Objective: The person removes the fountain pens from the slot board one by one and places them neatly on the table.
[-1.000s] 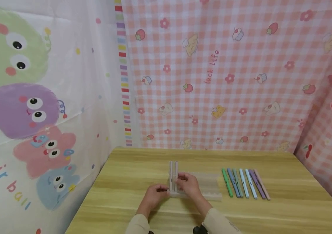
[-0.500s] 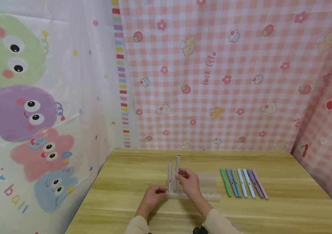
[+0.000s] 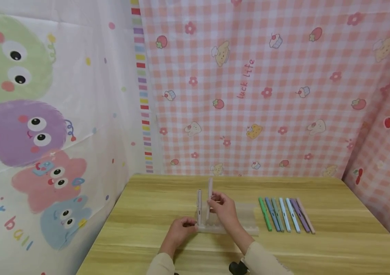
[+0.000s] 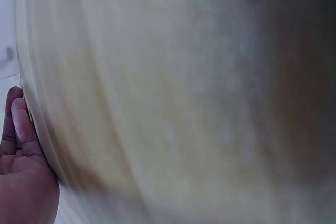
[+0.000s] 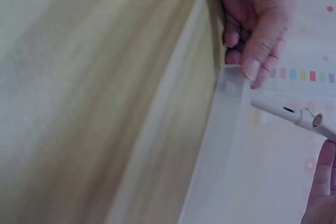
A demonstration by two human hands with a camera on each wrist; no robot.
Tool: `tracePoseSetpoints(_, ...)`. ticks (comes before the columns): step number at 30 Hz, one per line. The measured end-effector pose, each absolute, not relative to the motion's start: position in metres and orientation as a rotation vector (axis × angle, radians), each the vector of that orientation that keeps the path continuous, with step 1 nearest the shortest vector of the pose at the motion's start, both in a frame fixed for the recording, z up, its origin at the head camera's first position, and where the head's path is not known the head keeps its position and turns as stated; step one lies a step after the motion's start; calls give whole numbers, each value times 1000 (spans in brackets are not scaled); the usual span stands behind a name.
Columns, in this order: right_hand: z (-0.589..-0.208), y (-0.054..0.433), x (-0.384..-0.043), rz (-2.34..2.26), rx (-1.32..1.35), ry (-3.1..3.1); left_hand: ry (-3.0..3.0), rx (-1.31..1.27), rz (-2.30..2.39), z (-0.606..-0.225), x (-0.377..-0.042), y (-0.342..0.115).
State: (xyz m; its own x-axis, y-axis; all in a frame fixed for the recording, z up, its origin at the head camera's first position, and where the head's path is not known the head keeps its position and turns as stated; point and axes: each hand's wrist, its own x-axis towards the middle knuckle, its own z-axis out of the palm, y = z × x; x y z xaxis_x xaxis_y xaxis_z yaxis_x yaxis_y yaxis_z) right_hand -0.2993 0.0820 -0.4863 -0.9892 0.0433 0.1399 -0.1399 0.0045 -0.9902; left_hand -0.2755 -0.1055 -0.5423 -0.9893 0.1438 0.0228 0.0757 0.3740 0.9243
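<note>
A frosted, see-through pen rack [image 3: 227, 230] with a notched front strip lies on the table. My left hand [image 3: 181, 232] pinches its left front end; the right wrist view shows the thumb [image 5: 253, 66] on the rack's corner. One pale pen [image 3: 199, 208] sits in the leftmost part of the rack. My right hand [image 3: 225, 208] holds another pale pinkish pen [image 3: 210, 191] nearly upright, raised over the rack just right of the first. In the left wrist view only the left hand [image 4: 26, 177] and blurred tabletop show.
To the right of the rack, several pens [image 3: 285, 214] lie side by side in a row: green, blues, purple and pinkish. Patterned cloth [image 3: 250, 95] hangs behind the wood-grain table [image 3: 140, 214] and along both sides.
My right hand has lifted the second pale pen up from the rack, where it lay beside the first. The left hand has stayed at the rack's left end.
</note>
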Motion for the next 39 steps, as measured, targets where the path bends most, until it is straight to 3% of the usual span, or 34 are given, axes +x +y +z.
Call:
tracePoseSetpoints(15, -460, 131, -318, 2118, -42, -2115, 2521, 232, 1755, -543, -276, -104)
tracePoseSetpoints(39, -450, 227, -324, 2089, -157, -2212, 2517, 207, 1718, -538, -272, -105)
